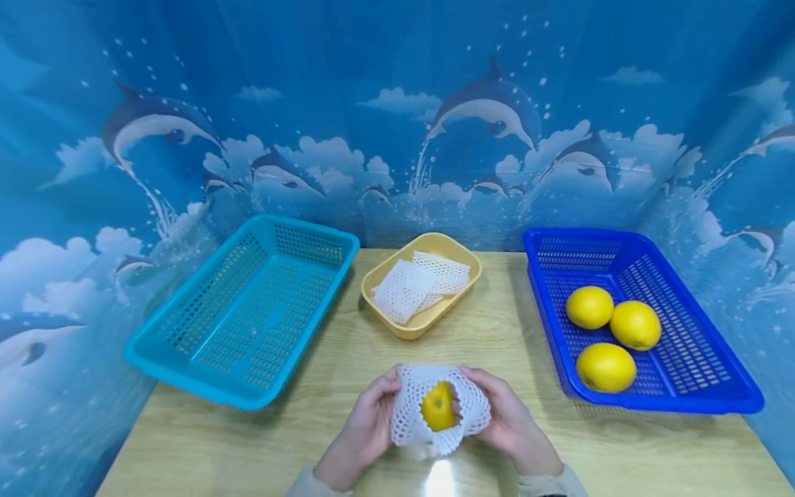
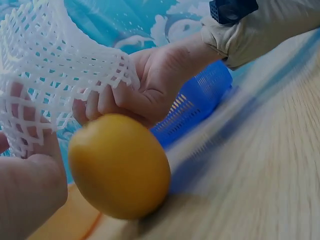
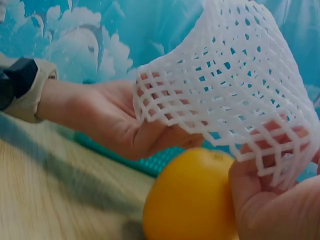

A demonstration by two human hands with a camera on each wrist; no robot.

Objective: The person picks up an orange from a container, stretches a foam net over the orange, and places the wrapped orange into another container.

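Together, curled left hand (image 1: 370,426) and right hand (image 1: 504,414) grip netting (image 1: 409,407) above a yellow fruit (image 1: 437,407).

No text, label, brand, number or sign can be read in any view

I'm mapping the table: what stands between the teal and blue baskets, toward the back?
In the head view, a yellow tray holding white nets stands between the teal basket and blue basket.

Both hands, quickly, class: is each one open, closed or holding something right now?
Left hand: holding the left side of the white net.
Right hand: holding the net's right side.
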